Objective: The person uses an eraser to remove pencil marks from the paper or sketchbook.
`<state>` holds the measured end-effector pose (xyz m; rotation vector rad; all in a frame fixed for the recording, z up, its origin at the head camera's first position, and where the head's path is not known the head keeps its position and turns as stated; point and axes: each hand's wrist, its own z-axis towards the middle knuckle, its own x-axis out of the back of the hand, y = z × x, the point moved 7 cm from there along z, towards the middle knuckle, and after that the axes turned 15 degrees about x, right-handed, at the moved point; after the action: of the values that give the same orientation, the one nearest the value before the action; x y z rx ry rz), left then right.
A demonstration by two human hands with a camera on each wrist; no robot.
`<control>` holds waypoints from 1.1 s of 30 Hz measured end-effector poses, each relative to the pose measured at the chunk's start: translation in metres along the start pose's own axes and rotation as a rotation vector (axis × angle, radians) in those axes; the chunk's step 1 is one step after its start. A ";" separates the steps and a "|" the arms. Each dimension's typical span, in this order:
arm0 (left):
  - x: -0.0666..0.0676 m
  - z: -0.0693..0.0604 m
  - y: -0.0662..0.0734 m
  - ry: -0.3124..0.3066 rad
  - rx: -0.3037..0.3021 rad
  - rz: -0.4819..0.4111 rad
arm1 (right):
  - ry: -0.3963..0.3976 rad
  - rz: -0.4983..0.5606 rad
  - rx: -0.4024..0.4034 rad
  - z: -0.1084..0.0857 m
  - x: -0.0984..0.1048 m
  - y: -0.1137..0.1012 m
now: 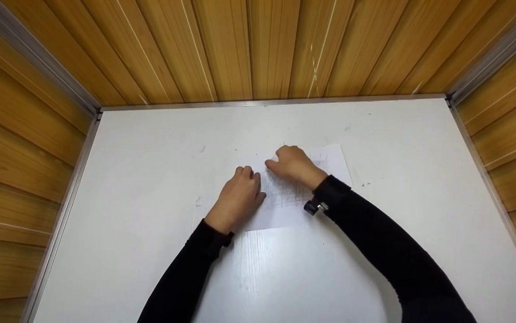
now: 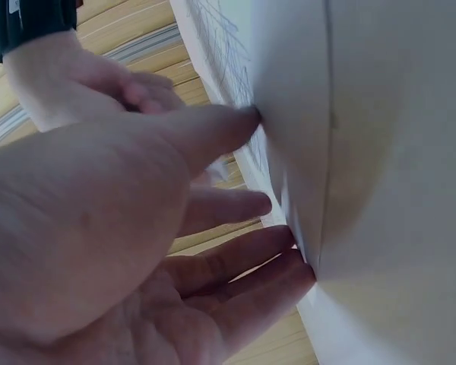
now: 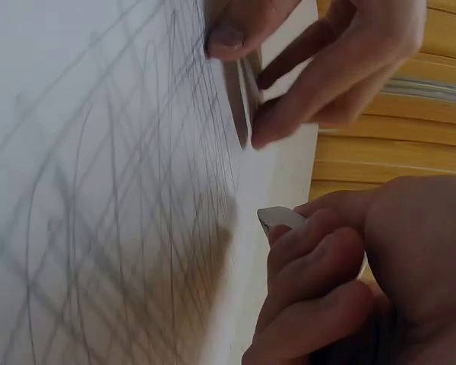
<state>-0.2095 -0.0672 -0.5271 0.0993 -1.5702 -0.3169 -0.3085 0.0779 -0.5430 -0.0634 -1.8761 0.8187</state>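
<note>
A white sheet of paper [image 1: 276, 217] covered in crossing pencil lines lies on the white table. My right hand [image 1: 295, 166] pinches a small white eraser [image 3: 280, 218] between thumb and curled fingers, over the upper part of the sheet. In the right wrist view the eraser's smudged tip points at the paper. My left hand [image 1: 238, 197] rests on the sheet's left part with fingers spread and tips down; the left wrist view shows its thumb and fingertips [image 2: 300, 274] touching the paper, which bulges slightly there.
The white tabletop [image 1: 150, 179] bears small dark crumbs and smudges around the sheet. Wood-patterned panels [image 1: 271, 49] with metal edging stand at the back and on both sides. A black wrist strap with a small device [image 1: 312, 207] hangs near the paper's right part.
</note>
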 end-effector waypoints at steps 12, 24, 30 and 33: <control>-0.004 -0.007 0.001 -0.080 0.000 -0.001 | 0.048 -0.020 0.000 0.023 -0.025 0.032; -0.006 -0.008 0.003 -0.108 0.013 0.022 | 0.083 0.029 -0.171 -0.064 0.045 0.098; -0.007 -0.014 0.000 -0.191 0.022 0.080 | 0.083 0.032 -0.168 -0.065 0.047 0.096; -0.010 -0.019 -0.006 -0.260 0.041 0.108 | 0.086 0.015 -0.169 -0.066 0.046 0.091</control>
<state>-0.1913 -0.0728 -0.5381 0.0048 -1.8331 -0.2193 -0.3036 0.1993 -0.5423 -0.2153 -1.8612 0.6559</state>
